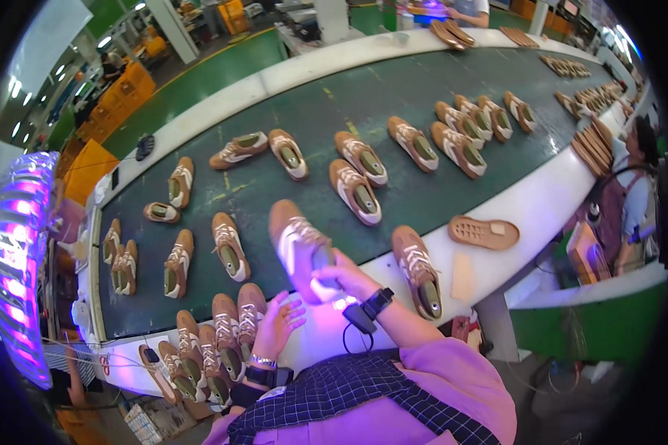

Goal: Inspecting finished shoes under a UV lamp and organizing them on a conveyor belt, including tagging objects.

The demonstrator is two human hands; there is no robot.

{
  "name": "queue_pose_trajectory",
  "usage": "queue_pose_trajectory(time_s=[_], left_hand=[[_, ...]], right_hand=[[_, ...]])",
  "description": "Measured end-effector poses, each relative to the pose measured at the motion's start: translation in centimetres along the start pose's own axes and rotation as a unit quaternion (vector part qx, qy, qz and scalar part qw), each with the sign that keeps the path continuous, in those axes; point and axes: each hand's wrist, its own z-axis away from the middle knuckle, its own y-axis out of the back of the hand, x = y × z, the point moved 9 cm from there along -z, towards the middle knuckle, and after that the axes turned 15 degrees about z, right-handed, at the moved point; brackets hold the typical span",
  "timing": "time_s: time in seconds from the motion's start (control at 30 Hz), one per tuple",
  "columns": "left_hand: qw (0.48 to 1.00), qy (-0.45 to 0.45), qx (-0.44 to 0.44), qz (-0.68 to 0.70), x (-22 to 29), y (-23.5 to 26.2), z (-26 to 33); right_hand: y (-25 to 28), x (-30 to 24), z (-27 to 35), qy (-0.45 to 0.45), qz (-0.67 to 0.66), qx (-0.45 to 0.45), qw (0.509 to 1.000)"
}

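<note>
A brown suede sneaker point(298, 241) with pale stripes hangs over the near edge of the belt, toe pointing away from me. My right hand point(346, 275) grips it at the heel end, fingers closed round the collar. Lower and to the left, my left hand point(277, 325) is empty, fingers apart and palm turned toward the sneaker. Beside it on the white ledge stands a tight group of similar sneakers point(226, 319). Right of my right hand, a single laced sneaker point(417, 268) sits on the ledge, touching nothing else.
The dark green conveyor belt point(274, 200) carries several more sneakers point(355, 191). On the white ledge point(527, 230) lie a loose brown sole point(484, 233) and a tan strip point(462, 277). A purple-lit machine point(15, 259) stands at far left. A co-worker point(631, 178) is at the right.
</note>
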Motion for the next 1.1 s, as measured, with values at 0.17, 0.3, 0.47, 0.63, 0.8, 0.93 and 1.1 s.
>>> queue_pose_trajectory(time_s=[0.17, 0.3, 0.47, 0.63, 0.8, 0.93, 1.1], left_hand=[[0.975, -0.04, -0.062, 0.208, -0.8, -0.5, -1.4], [0.977, -0.047, -0.079, 0.191, -0.3, 2.3, -0.6], [0.971, -0.076, -0.123, 0.189, 2.2, 4.0, 0.7], [0.976, -0.102, -0.133, 0.141, 4.3, 3.2, 2.4], [0.973, -0.074, -0.164, 0.141, 4.3, 1.4, 3.2], [0.971, -0.062, -0.17, 0.154, 3.9, 1.4, 2.9], [0.966, -0.075, -0.129, 0.209, 3.3, 3.5, 1.8]], right_hand=[[-0.2, -5.0, 7.9, 0.093, 0.175, 0.015, 0.98], [9.7, -7.7, 14.5, 0.083, 0.469, 0.344, 0.809], [15.7, -2.0, 19.2, -0.033, 0.544, 0.39, 0.742], [18.6, 2.6, 19.1, -0.093, 0.361, 0.359, 0.856], [11.2, 2.2, 16.0, -0.018, -0.049, 0.181, 0.982], [3.3, -2.5, 13.5, 0.026, -0.019, 0.124, 0.992], [-4.7, -7.8, 10.7, 0.007, 0.049, 0.0, 0.999]])
